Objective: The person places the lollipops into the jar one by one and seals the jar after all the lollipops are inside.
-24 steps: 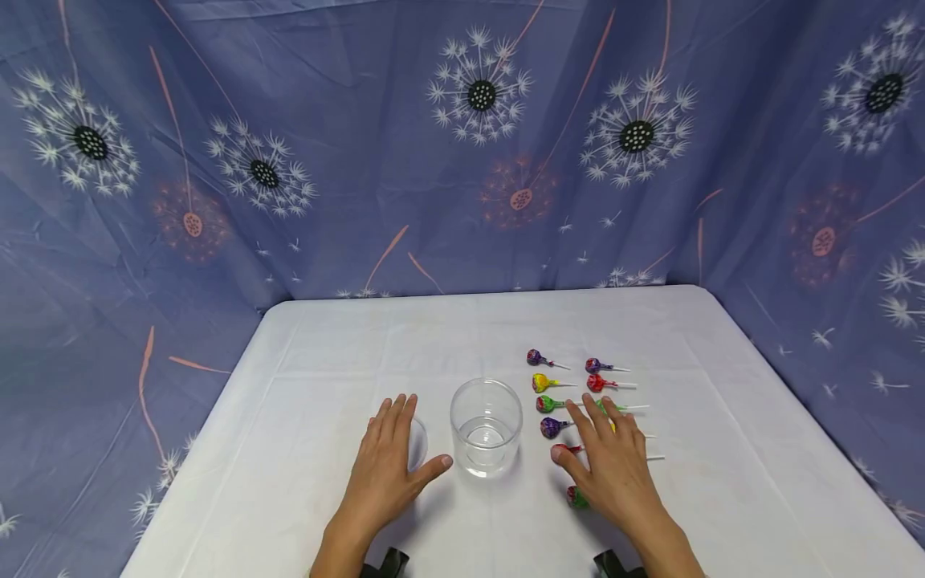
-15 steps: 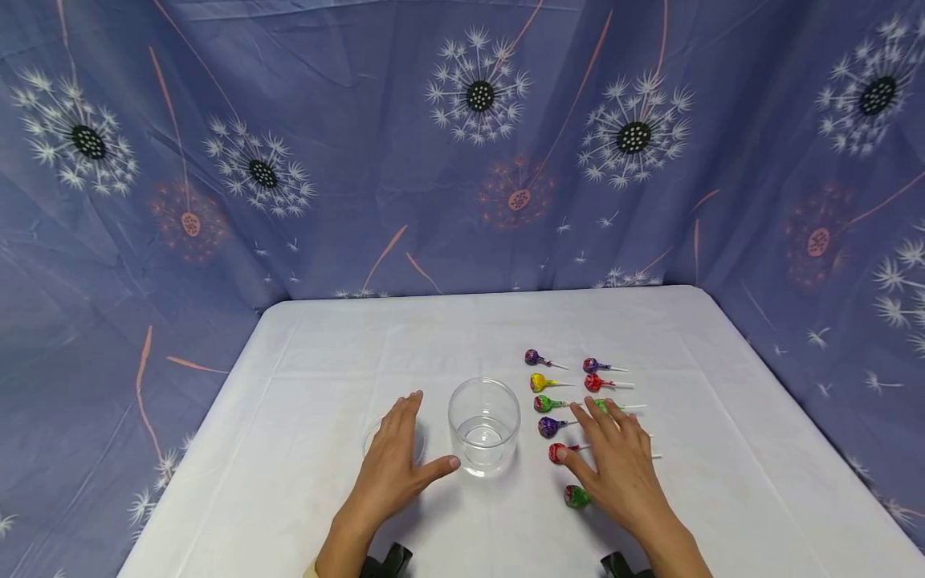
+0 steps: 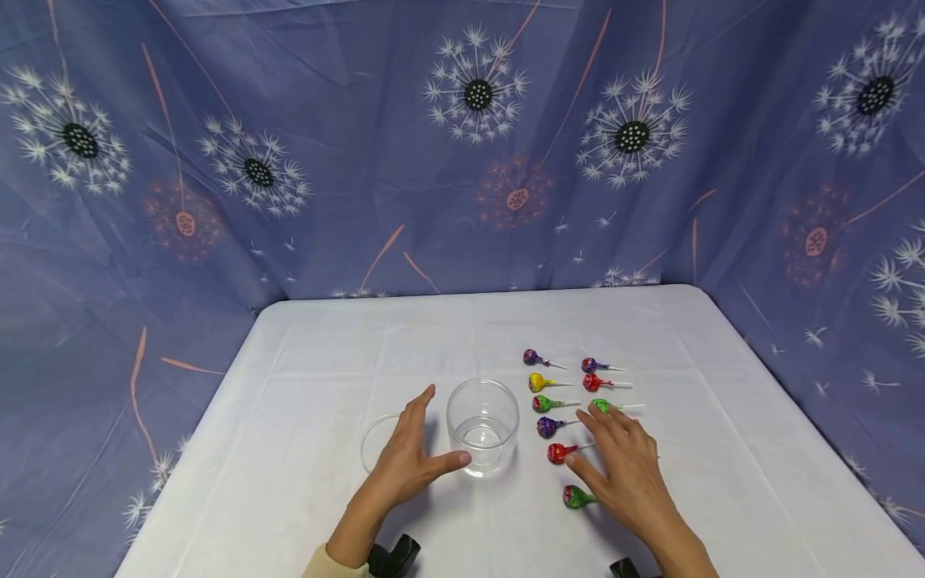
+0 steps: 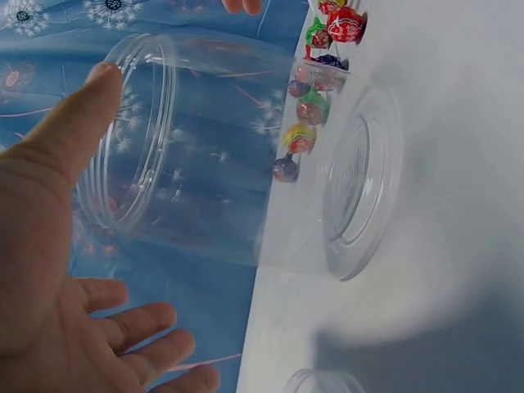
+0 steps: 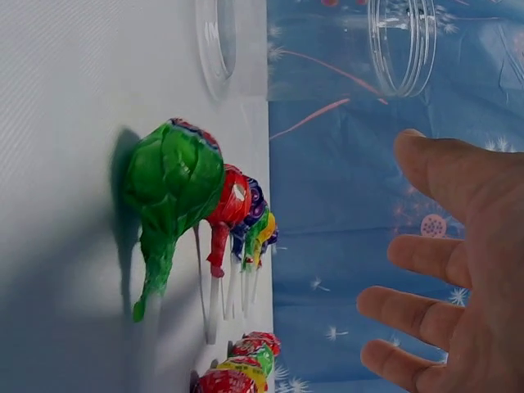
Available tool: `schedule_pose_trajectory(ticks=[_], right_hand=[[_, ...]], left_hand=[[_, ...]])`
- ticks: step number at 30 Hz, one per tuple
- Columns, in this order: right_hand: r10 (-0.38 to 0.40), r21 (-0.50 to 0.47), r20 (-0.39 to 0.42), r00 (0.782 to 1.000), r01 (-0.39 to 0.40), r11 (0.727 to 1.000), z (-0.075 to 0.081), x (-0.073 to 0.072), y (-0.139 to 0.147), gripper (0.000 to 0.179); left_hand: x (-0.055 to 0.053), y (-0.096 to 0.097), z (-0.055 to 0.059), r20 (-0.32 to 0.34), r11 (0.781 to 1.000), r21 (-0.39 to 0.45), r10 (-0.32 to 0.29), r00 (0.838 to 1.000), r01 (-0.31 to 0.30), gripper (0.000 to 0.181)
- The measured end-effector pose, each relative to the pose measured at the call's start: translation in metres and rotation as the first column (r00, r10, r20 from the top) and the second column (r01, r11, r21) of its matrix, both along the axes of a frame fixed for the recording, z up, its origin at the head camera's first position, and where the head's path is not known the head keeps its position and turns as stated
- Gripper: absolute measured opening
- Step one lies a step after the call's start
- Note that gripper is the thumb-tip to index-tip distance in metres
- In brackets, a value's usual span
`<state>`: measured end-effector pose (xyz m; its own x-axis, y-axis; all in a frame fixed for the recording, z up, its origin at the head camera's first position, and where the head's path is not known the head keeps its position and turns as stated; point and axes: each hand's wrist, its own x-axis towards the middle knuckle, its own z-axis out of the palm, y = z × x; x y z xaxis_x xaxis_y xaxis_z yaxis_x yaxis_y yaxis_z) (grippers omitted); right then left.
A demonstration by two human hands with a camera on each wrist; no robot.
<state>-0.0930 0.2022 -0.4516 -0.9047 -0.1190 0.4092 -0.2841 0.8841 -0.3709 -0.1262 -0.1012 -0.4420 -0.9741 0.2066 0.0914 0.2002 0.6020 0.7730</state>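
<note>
A clear, lidless plastic jar stands upright on the white table. My left hand is at its left side, fingers spread and the thumb overlapping the jar's edge in the head view; the left wrist view has the thumb close by the threaded rim. Behind this hand lies a clear round lid, partly hidden. My right hand hovers with relaxed fingers over lollipops laid out in two columns, hiding some. Nearest to it are a red lollipop and a green lollipop. Neither hand holds anything.
Farther back lie more wrapped lollipops, among them a yellow one and a purple one. The white tablecloth reaches back to a blue dandelion-print curtain. A black wrist mount sits under the left wrist.
My left hand has moved right, toward the jar, uncovering more of the lid. The right hand has shifted slightly right and down, with its fingers a little more bent. Jar and lollipops stay put.
</note>
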Motion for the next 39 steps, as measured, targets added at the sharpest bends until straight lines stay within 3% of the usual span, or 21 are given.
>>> schedule_pose_trajectory(ticks=[13,22,25,32,39], right_hand=[[0.014,-0.040,-0.031,0.999,-0.015,0.999,-0.007,0.003,0.009,0.059],[0.020,-0.052,-0.058,0.998,-0.023,0.998,-0.011,0.009,0.015,0.059],[0.010,-0.042,-0.031,0.999,-0.012,0.999,-0.013,0.011,0.017,0.058],[-0.025,0.017,0.129,0.991,0.023,1.000,-0.015,0.015,0.021,0.059],[-0.016,0.014,0.132,0.991,0.014,1.000,-0.020,0.018,0.023,0.054]], left_hand=[[-0.013,0.008,-0.006,0.024,0.980,0.151,-0.131,0.991,0.126,0.105],[-0.016,0.014,-0.007,0.060,0.962,0.225,-0.174,0.983,0.157,0.108],[-0.016,0.015,-0.008,0.075,0.955,0.250,-0.186,0.980,0.162,0.108],[-0.018,0.018,-0.011,0.100,0.947,0.280,-0.194,0.976,0.159,0.106],[-0.020,0.020,-0.011,0.118,0.954,0.256,-0.191,0.974,0.156,0.108]])
